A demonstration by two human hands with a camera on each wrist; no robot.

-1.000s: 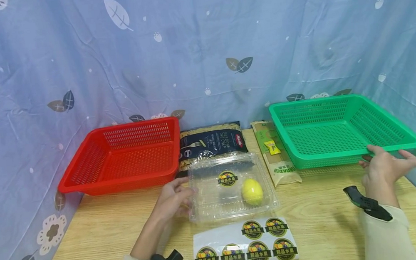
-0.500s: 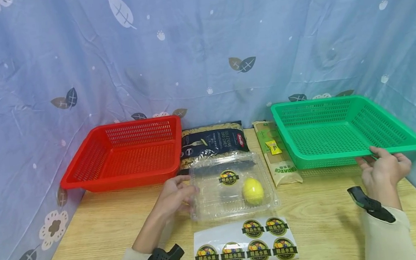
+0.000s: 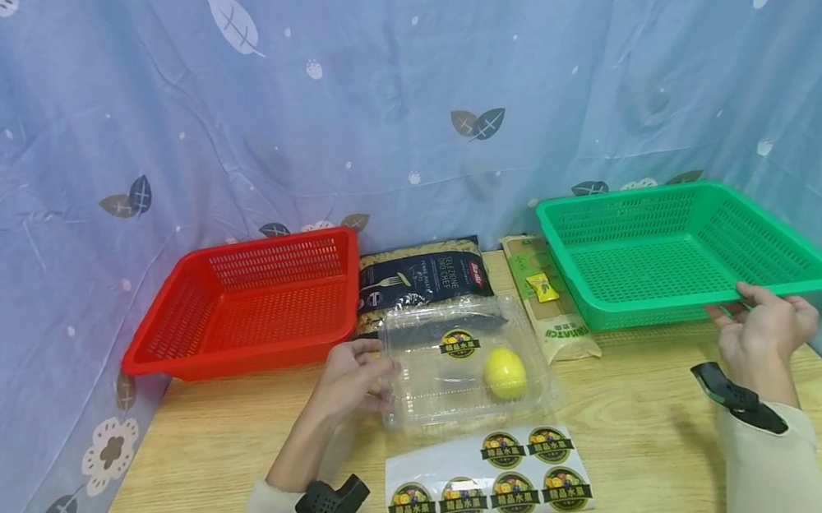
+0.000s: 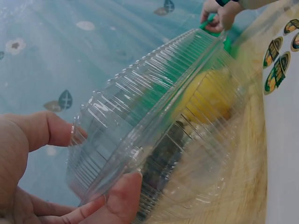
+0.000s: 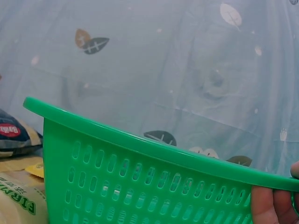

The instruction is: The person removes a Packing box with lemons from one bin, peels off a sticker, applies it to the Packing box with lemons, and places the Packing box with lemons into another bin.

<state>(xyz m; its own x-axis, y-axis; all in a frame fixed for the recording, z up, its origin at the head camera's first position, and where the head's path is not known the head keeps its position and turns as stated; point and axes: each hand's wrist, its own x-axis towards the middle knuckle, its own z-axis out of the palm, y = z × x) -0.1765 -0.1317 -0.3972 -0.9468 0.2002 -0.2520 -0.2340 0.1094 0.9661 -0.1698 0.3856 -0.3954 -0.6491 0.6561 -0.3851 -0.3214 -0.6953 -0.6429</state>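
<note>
Light: bright, even, diffuse; source overhead.
Shadows: soft, faint under the red basket [image 3: 245,305].
Glare: white patch on the sticker sheet [image 3: 487,472]; streaks on the clear box [image 4: 154,126].
Blur: left-wrist view smeared at right.
Distortion: wide-angle bowing at head-view edges.

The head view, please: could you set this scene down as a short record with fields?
left hand: grips the left edge of the clear clamshell box
right hand: grips the front rim of the green basket
box contents: a lemon, lid shut, one round sticker on top
in front of box: sticker sheet with six labels
behind box: dark pasta bag
left rear: red basket
surface: wooden table
</note>
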